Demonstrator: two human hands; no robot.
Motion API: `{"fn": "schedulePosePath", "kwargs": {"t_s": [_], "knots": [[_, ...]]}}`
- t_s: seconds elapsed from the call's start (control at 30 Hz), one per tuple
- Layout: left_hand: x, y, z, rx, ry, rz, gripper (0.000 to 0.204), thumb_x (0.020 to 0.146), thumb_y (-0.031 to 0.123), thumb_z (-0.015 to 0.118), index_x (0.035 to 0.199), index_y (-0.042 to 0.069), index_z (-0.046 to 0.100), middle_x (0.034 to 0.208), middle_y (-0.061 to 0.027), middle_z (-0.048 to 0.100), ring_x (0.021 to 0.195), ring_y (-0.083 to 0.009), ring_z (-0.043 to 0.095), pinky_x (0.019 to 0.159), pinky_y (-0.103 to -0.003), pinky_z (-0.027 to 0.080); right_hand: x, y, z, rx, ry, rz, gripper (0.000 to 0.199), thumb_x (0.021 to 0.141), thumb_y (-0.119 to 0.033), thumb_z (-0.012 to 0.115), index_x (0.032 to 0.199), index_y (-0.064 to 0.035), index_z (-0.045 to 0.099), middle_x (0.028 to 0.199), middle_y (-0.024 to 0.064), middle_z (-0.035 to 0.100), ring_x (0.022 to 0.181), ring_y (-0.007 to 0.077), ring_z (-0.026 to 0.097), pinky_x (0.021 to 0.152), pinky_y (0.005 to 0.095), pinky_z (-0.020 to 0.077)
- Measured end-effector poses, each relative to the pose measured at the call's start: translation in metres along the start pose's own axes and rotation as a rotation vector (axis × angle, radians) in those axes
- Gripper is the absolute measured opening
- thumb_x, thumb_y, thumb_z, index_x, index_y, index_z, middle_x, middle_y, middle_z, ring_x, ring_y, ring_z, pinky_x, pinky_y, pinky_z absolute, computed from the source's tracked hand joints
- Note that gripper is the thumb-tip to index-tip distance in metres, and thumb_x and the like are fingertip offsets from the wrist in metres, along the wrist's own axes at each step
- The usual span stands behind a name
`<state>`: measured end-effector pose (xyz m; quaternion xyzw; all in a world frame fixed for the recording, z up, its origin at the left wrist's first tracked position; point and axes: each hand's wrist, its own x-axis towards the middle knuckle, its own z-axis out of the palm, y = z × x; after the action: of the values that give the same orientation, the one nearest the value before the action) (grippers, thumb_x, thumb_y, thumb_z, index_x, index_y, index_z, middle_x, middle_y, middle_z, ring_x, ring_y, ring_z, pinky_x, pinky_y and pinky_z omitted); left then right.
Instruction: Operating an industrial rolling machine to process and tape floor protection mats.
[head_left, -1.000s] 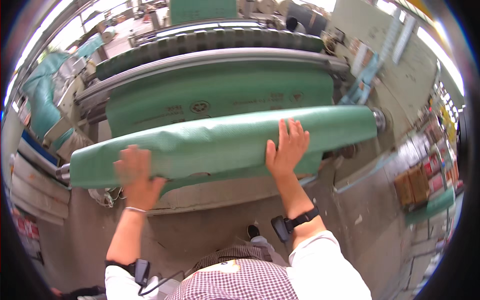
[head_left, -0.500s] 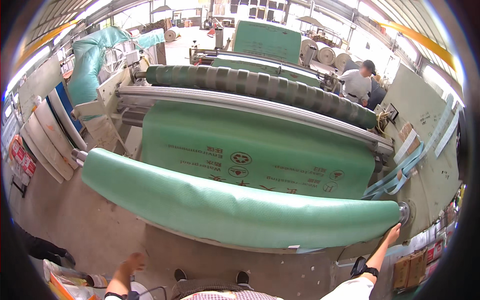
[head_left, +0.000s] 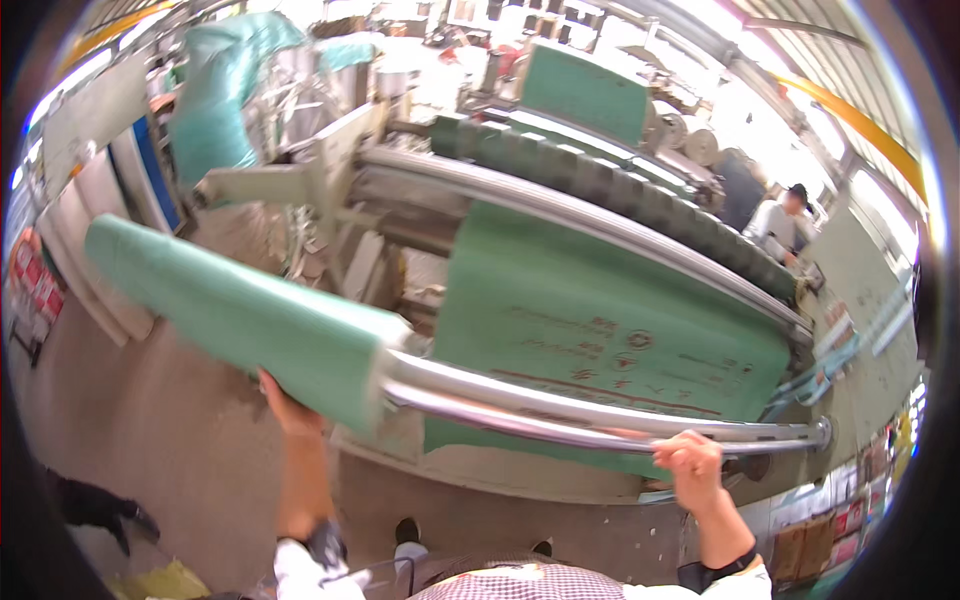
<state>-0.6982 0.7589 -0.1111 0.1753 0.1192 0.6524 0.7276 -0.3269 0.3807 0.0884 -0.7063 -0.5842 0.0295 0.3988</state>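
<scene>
A thick green roll of sheeting point(head_left: 240, 300) slants up toward the far left, its near end around a bare silver shaft point(head_left: 560, 400). My left hand point(head_left: 297, 408) presses against the roll's underside near that end and bears it; part of the fingers is hidden. Below the shaft runs a second shiny metal bar point(head_left: 500, 412). My right hand point(head_left: 692, 468) is closed in front of this bar, toward its right part; whether the fingers grip the bar or anything else is hidden. Behind the shaft, a green printed sheet point(head_left: 610, 310) hangs from the machine.
A dark banded roller point(head_left: 600, 190) and a pale metal rail point(head_left: 560, 220) cross the machine. Its side panel point(head_left: 860, 290) stands at right, with cartons point(head_left: 805, 545) near it. Boards point(head_left: 90, 265) lean at left. A person point(head_left: 778, 225) stands behind the machine's right end.
The green roll has slid far left, baring much of the shaft. My left hand has risen onto the roll. My right hand has left the shaft's right end and moved left. The view has shifted.
</scene>
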Motion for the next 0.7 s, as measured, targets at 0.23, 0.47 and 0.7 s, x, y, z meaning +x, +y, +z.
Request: {"fn": "schedulePosePath", "kwargs": {"t_s": [0.23,0.47,0.7], "knots": [[0.108,0.200,-0.039,0.194,0.702,-0.098,0.064,0.092,0.054,0.052,0.136,0.008,0.050,0.133,-0.0085,0.057,0.120,-0.0288,0.055,0.103,-0.046,0.043,-0.034,-0.027,0.075,-0.027,-0.441,0.204,0.022,0.092,-0.013,0.058,0.077,-0.0001,0.068,0.074,0.0119,0.070,0.071,0.0247,0.068,0.066,0.0342,0.0543],[-0.115,0.053,-0.146,0.290,0.574,-0.420,0.052,0.094,0.046,0.054,0.129,0.008,0.057,0.122,-0.0087,0.064,0.111,-0.0272,0.061,0.099,-0.040,0.048,-0.099,-0.006,0.164,0.290,-0.613,0.332,0.029,0.096,-0.027,0.058,0.114,-0.0068,0.067,0.102,0.0113,0.066,0.092,0.0285,0.066,0.080,0.0355,0.0523],[-0.298,-0.146,-0.039,0.532,0.617,-1.410,0.052,0.081,0.061,0.066,0.110,0.018,0.065,0.108,0.0025,0.066,0.096,-0.0177,0.063,0.086,-0.034,0.051,-0.194,0.020,0.163,-0.006,-0.139,0.539,0.104,0.073,-0.040,0.079,0.146,0.0077,0.021,0.113,0.0303,0.057,0.110,0.0420,0.053,0.099,0.0439,0.0402]]}}
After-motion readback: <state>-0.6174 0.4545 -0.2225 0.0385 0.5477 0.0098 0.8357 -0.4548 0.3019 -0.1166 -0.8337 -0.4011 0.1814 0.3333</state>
